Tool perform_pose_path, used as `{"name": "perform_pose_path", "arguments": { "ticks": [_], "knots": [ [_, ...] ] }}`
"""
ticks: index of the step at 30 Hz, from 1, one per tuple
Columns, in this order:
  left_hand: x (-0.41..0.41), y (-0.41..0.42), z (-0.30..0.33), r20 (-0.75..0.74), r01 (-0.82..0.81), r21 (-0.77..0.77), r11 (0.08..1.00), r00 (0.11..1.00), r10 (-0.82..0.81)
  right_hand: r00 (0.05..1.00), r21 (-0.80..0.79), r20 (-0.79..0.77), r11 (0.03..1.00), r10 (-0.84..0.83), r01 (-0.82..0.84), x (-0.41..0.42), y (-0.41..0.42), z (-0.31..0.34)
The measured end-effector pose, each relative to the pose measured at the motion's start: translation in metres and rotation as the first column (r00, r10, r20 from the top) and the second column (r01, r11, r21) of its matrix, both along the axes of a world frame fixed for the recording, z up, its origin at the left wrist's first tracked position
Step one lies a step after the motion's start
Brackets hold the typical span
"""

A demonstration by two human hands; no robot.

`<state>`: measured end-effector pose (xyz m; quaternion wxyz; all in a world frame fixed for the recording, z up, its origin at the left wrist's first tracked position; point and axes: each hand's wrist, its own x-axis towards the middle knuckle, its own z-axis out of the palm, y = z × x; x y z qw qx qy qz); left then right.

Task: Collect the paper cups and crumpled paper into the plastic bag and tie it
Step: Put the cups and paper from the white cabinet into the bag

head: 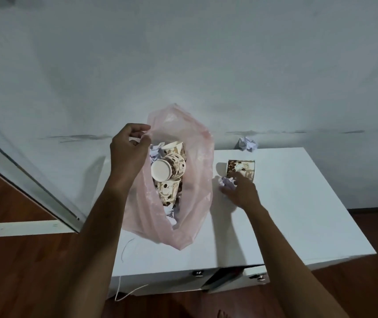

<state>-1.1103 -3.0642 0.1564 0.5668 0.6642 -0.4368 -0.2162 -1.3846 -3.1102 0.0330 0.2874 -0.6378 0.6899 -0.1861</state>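
A pink plastic bag [197, 161] stands open on the white cabinet top [298, 214]. Inside it lie several printed paper cups [172, 167] and crumpled white paper [157, 151]. My left hand [129, 152] pinches the bag's left rim and holds it up. To the right of the bag, my right hand [239, 191] curls its fingers round a crumpled paper ball [226, 182] on the cabinet top. One paper cup [241, 168] lies on its side just behind that hand. Another crumpled paper ball [247, 144] sits at the cabinet's back edge by the wall.
A white string [123, 249] trails over the cabinet's front left edge. The cabinet front has a partly open door [227, 277] and metal knobs. A white wall is close behind; wooden floor lies left and below. A door frame [29, 180] runs at left.
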Motion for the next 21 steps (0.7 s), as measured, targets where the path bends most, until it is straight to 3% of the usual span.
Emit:
{"name": "perform_pose_path", "arguments": {
  "ticks": [2,5,10,13,17,21],
  "knots": [
    [-0.006,0.0,0.0,0.013,-0.032,-0.001,0.999,0.999,0.032,0.992,0.007,-0.039,0.993,0.117,-0.117,0.001,0.002,-0.01],
    [-0.007,0.001,-0.003,0.032,-0.121,0.006,0.993,0.992,0.12,0.992,-0.039,-0.018,0.991,0.124,-0.125,0.0,0.0,-0.022],
    [-0.008,0.014,-0.004,0.16,-0.213,-0.057,0.975,0.962,0.219,0.961,-0.172,0.276,0.985,0.032,0.017,-0.004,0.004,0.02],
    [-0.006,0.021,0.003,0.126,-0.297,-0.021,0.955,0.946,0.297,0.886,-0.236,0.457,0.971,0.077,0.038,0.005,0.009,0.068],
    [-0.002,0.03,0.011,0.11,-0.329,-0.028,0.944,0.938,0.33,0.8,-0.31,0.508,0.934,0.32,-0.177,0.039,0.015,0.115],
    [0.006,0.033,0.017,0.13,-0.344,-0.029,0.939,0.93,0.344,0.726,-0.394,0.409,0.825,0.553,-0.406,0.085,0.005,0.132]
  ]
}}
